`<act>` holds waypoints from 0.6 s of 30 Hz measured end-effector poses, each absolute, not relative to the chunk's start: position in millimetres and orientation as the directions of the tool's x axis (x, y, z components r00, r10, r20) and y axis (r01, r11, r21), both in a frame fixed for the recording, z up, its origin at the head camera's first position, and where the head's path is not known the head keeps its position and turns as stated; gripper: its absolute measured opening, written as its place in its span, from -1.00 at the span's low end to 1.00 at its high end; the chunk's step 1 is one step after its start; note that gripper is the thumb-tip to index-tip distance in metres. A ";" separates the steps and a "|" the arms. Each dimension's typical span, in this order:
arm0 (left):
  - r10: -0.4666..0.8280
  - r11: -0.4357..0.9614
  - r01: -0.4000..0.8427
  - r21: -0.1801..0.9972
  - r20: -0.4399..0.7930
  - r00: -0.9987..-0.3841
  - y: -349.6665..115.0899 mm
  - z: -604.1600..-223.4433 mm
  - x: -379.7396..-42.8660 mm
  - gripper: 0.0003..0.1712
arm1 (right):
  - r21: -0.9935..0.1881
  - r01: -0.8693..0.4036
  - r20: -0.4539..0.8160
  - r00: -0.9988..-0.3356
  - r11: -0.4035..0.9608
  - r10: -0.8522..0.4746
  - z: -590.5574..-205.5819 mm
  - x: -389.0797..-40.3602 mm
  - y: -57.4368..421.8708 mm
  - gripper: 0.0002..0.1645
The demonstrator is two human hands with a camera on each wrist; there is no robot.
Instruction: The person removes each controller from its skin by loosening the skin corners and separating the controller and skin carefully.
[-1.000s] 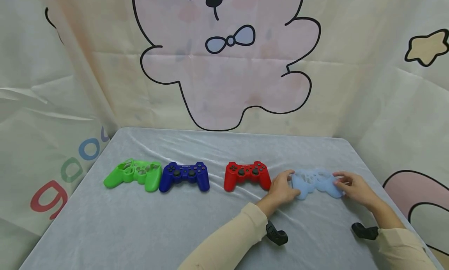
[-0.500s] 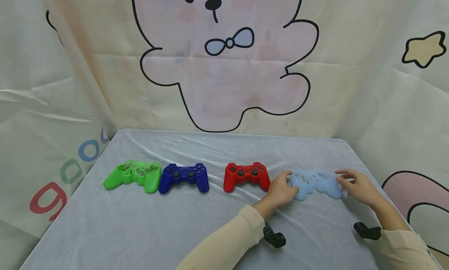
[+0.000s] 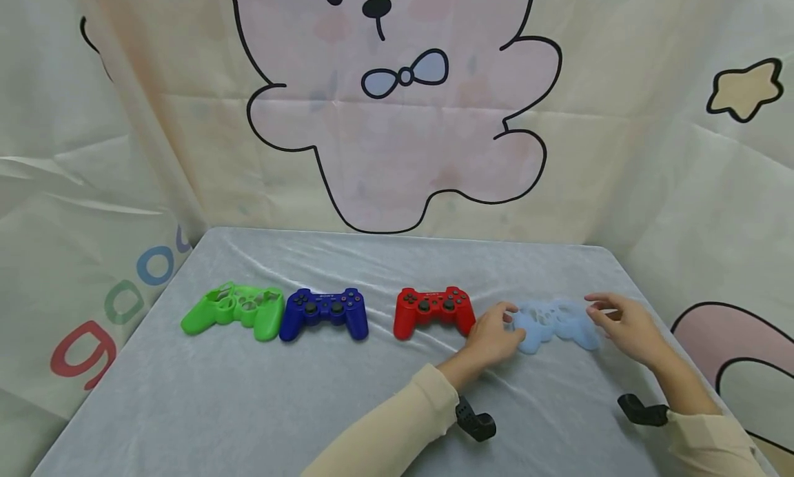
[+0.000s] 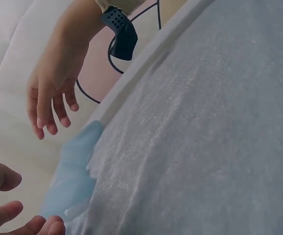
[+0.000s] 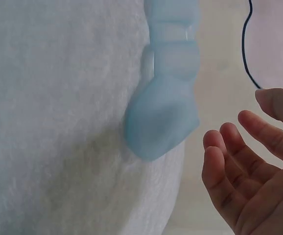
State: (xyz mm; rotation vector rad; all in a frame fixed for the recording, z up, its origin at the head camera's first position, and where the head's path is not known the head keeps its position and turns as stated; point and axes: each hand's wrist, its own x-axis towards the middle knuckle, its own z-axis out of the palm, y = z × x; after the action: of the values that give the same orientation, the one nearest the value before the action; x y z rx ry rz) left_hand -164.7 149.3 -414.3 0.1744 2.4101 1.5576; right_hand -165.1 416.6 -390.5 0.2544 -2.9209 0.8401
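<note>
A light blue translucent game controller cover (image 3: 561,325) lies on the cloth-covered table (image 3: 347,401) at the right. Beside its left end is my left hand (image 3: 494,336), fingers and thumb spread apart with nothing between them. My right hand (image 3: 629,327) hovers off the cover's right end, fingers loosely bent. In the right wrist view a gap shows between those fingers and the cover (image 5: 163,117). Just left of my left hand sits a red game controller (image 3: 432,313), its right grip close to the wrist.
A dark blue game controller (image 3: 324,313) and a bright green controller cover (image 3: 237,310) lie side by side at the left. Black wrist devices (image 3: 475,420) hang under both forearms. A printed cloth backdrop (image 3: 397,167) stands behind the table.
My right hand, touching the cover's right end a second ago, has drawn away from it. My left hand has let go of the left end and shifted slightly left.
</note>
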 end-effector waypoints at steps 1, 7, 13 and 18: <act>0.243 0.415 -0.041 0.909 -0.154 -0.958 147.8 -413.4 -164.1 -0.59 | -0.507 -0.191 0.142 -0.980 0.841 -0.137 -389.8 -164.5 413.9 -0.56; 0.262 0.411 -0.003 0.912 -0.121 -0.958 136.9 -407.8 -162.0 -0.61 | -0.487 -0.234 0.170 -0.970 0.842 -0.171 -384.2 -161.3 399.4 -0.61; 0.284 0.397 0.042 0.917 -0.079 -0.955 126.8 -403.4 -162.2 -0.64 | -0.482 -0.270 0.192 -0.961 0.833 -0.200 -378.9 -160.2 381.7 -0.60; 0.299 0.384 0.076 0.920 -0.047 -0.953 117.6 -402.3 -161.7 -0.68 | -0.493 -0.268 0.168 -0.963 0.828 -0.212 -382.1 -160.7 366.8 -0.60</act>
State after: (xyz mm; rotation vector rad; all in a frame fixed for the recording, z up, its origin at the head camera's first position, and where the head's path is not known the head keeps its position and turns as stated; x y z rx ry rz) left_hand -161.7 117.6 -402.3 0.3352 2.4360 1.6031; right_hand -160.7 366.8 -382.1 0.3816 -2.9017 0.8056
